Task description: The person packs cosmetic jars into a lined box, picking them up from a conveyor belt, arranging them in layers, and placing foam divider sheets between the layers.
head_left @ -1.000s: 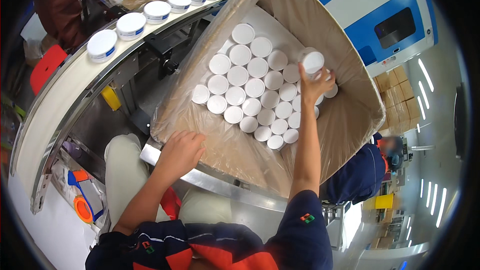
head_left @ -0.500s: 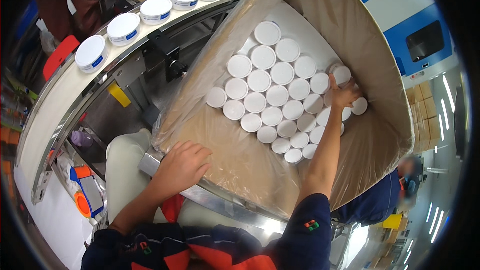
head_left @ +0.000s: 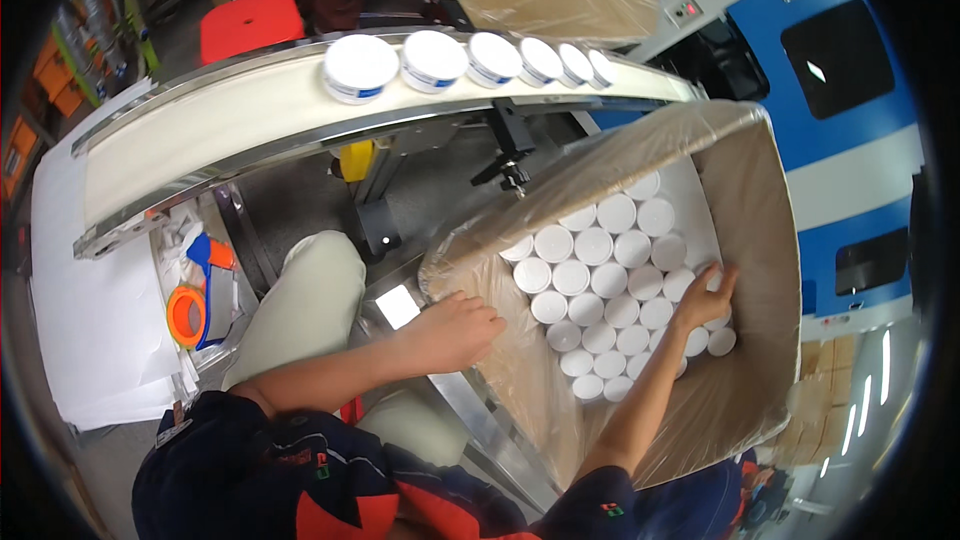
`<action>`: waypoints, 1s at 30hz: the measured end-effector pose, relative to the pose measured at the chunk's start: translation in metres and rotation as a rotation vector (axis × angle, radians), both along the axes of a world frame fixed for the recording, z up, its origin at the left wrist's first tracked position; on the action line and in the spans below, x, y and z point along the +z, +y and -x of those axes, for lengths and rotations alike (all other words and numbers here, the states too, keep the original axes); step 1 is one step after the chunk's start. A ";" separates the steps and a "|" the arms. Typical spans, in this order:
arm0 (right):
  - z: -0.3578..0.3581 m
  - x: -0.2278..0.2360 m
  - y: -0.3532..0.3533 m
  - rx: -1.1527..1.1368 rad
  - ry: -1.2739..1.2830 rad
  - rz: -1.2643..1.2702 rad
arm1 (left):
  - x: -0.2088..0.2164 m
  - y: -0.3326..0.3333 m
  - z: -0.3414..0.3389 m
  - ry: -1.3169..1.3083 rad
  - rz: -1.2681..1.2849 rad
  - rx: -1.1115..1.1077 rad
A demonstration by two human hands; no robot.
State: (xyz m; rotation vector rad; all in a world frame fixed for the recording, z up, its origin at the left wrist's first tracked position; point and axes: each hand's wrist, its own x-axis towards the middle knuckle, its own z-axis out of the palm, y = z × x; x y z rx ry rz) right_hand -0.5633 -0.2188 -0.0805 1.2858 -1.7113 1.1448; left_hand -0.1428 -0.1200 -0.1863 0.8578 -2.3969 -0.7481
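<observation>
My right hand (head_left: 706,300) reaches into a plastic-lined cardboard box (head_left: 750,200) at its right side. Its thumb and fingers are around a white lidded tub (head_left: 714,281), mostly covered by the hand. Beside it, white round tubs (head_left: 608,280) stand lid up in close rows on the box's bottom. My forearm hides some of them. At the box's near left edge lies my left hand (head_left: 458,330), fingers loosely bent and apart, touching the clear plastic liner (head_left: 480,270) and holding nothing.
A curved conveyor belt (head_left: 200,140) runs behind the box, carrying several white tubs (head_left: 434,60) with blue labels. A black bracket (head_left: 510,140) juts from its rail. Left are an orange tape roll (head_left: 186,316) and white sheets (head_left: 90,290). A red stool (head_left: 250,25) stands beyond.
The view has swung, so the box appears lower and the conveyor further right. My right hand stays at the box's right side with the tub; my left hand stays at the near edge.
</observation>
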 end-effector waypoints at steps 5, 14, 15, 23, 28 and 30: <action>-0.294 0.053 0.010 0.929 0.275 -0.065 | 0.004 0.001 -0.007 -0.057 0.029 -0.017; -0.472 0.036 -0.087 0.973 0.375 -0.854 | -0.007 0.003 -0.004 0.206 -0.002 0.018; -0.478 0.035 -0.094 0.938 0.375 -0.996 | -0.007 0.002 -0.004 0.205 -0.046 0.001; -0.509 0.036 -0.087 0.941 0.353 -1.015 | -0.003 -0.001 -0.012 0.247 -0.169 -0.031; -0.474 0.056 -0.039 1.184 0.108 -0.604 | -0.006 0.001 -0.015 0.301 -0.130 -0.040; -0.430 0.076 -0.012 1.158 0.158 -0.383 | -0.007 0.000 -0.004 0.315 -0.130 -0.065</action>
